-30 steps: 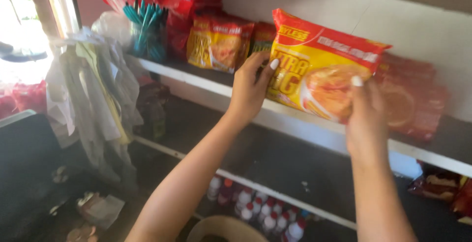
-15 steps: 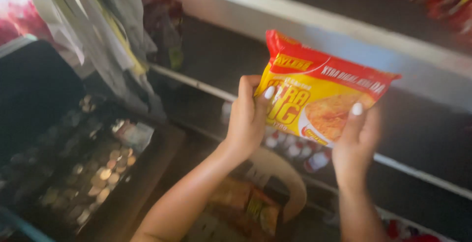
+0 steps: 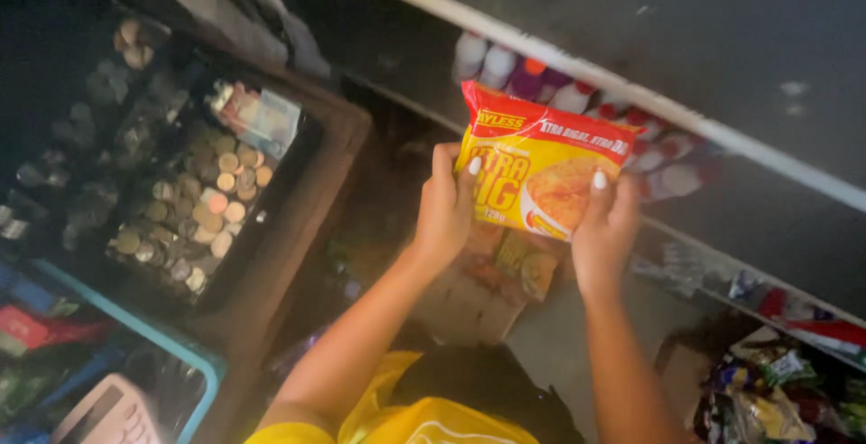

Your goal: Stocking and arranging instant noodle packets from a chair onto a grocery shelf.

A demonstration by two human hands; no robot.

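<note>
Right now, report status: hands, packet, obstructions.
Left hand and right hand both grip the yellow snack packet, held upright. Coin tray lies left, apart. Nothing obstructs.

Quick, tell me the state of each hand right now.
Left hand: closed on the left edge of the yellow and red plastic snack packet.
Right hand: closed on the same packet's lower right edge.

A dark tray (image 3: 298, 151) of mixed coins (image 3: 194, 214) is sitting at the left, with a blue-rimmed bin (image 3: 185, 349) lying below it. Small white bottles (image 3: 577, 92) with coloured caps are standing in a row under the grey shelf (image 3: 631, 20). Bright snack packets (image 3: 767, 394) are piling up at lower right.
</note>
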